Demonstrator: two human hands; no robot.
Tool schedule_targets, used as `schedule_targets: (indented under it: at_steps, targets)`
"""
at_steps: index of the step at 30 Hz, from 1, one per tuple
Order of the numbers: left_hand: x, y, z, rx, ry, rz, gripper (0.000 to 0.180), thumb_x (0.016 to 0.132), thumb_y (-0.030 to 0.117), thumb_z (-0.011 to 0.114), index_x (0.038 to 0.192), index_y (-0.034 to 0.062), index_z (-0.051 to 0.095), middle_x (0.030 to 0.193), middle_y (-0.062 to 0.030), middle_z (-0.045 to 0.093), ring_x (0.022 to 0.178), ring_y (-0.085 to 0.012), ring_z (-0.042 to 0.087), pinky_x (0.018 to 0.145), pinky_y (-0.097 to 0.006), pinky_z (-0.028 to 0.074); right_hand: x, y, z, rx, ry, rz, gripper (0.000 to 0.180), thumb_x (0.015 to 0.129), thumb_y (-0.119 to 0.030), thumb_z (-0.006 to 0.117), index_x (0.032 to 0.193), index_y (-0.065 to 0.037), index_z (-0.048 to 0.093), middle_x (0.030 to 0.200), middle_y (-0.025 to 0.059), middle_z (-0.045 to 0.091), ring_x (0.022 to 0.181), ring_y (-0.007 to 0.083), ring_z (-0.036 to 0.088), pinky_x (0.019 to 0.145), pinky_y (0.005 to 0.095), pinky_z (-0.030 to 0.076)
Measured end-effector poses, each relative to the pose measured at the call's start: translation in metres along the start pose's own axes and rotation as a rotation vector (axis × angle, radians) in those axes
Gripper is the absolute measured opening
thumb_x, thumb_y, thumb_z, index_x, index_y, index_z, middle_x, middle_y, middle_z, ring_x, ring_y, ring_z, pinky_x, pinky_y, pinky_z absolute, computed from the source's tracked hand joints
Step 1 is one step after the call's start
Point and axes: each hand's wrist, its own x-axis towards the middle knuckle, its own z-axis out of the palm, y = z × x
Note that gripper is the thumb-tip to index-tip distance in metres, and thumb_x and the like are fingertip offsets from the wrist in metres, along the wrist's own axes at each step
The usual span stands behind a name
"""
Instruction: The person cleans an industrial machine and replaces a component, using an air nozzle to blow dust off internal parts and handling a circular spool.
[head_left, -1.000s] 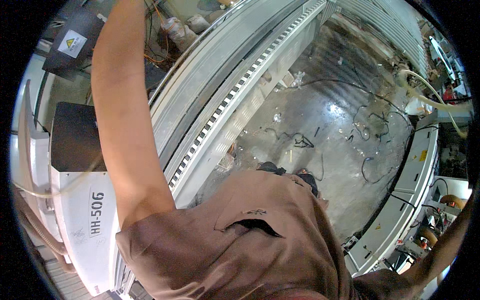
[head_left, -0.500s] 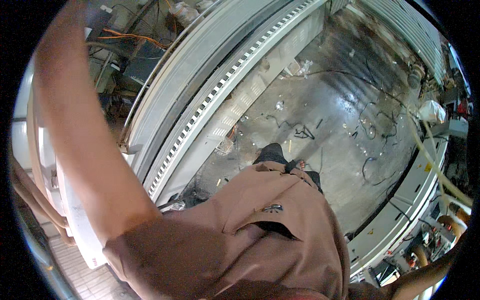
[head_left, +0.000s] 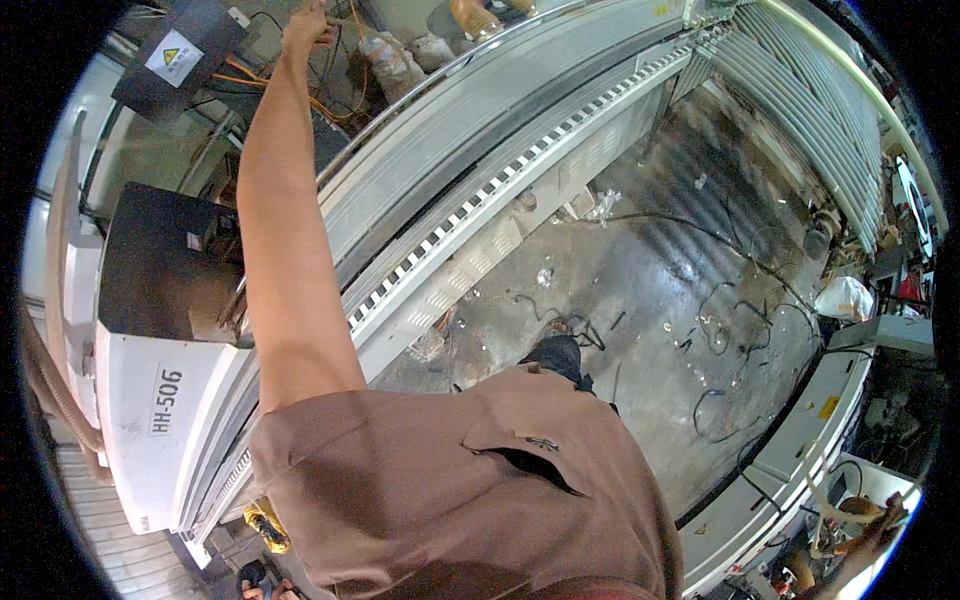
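Note:
My left arm stretches up over the long grey machine bed (head_left: 420, 170) at the far left. At its end my left hand (head_left: 308, 26) shows small near the top edge, fingers loosely bent and apart, with nothing visible in them. Closest to it are orange cables (head_left: 245, 75) and a whitish wrapped bundle (head_left: 392, 62); whether it touches anything there is unclear. At the lower right rim my right hand (head_left: 884, 524) is dark and blurred beside a pale hose (head_left: 815, 480). Its fingers cannot be made out.
A white machine end housing (head_left: 150, 390) with a black top stands left. Loose black cables (head_left: 715, 400) and scraps lie on the grey floor (head_left: 650, 350). A grey cabinet (head_left: 800, 420) lines the right; ribbed pipes (head_left: 800, 120) are at the back. Another person (head_left: 258, 582) appears lower left.
My left arm has swung away from close to the camera, so its hand now shows at the top. The view has shifted, revealing the white housing and more of the back.

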Motion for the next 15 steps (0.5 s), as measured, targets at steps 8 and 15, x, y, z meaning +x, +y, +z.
schedule_targets:
  at_steps: [8,15]
  targets:
    - [0.091,-0.084,0.016,0.017,-0.066,-0.012,0.053,0.11,0.046,0.042,0.127,0.0026,0.067,0.095,-0.0158,0.072,0.07,-0.0271,0.066,0.06,-0.04,0.055,-0.02,-0.013,0.141,0.087,-0.269,0.038,0.029,0.107,-0.029,0.062,0.124,-0.005,0.063,0.101,-0.0006,0.062,0.082,0.0076,0.052,0.07,0.0228,0.038]
    - [0.124,-0.142,0.016,0.085,-0.077,-0.023,0.052,0.109,0.044,0.042,0.126,0.0015,0.067,0.098,-0.016,0.071,0.076,-0.0275,0.066,0.066,-0.041,0.054,0.002,-0.102,0.217,0.22,-0.368,0.201,0.024,0.106,-0.031,0.064,0.116,-0.009,0.063,0.09,-0.0036,0.058,0.073,0.0047,0.045,0.062,0.0231,0.033]
